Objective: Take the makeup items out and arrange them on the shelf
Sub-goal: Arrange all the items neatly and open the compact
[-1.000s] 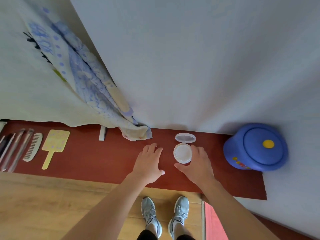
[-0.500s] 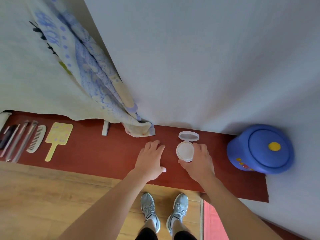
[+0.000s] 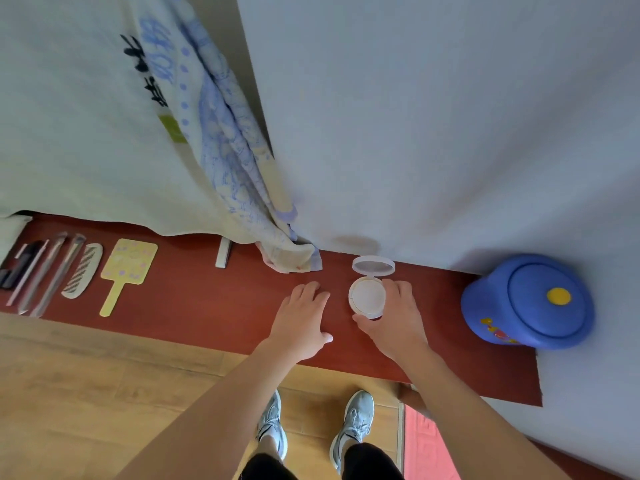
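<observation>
An open white powder compact (image 3: 367, 295) sits on the red shelf (image 3: 194, 306), its lid tipped back toward the wall. My right hand (image 3: 394, 318) grips the compact's base, thumb at its near edge and fingers along its right side. My left hand (image 3: 301, 322) rests flat on the shelf just left of the compact, fingers straight. At the shelf's left end lie a yellow hand mirror (image 3: 124, 271), a white comb (image 3: 82, 270), two makeup brushes (image 3: 52, 271) and a dark item (image 3: 17, 268).
A blue lidded pot (image 3: 530, 303) stands at the shelf's right end. A blue-and-cream towel (image 3: 242, 188) hangs down onto the shelf beside a small white bar (image 3: 223, 252). White wall rises behind; wooden floor and my shoes lie below.
The view has shifted slightly; both hands stay nearly still. My right hand keeps its hold on the compact, and my left hand remains flat on the shelf.
</observation>
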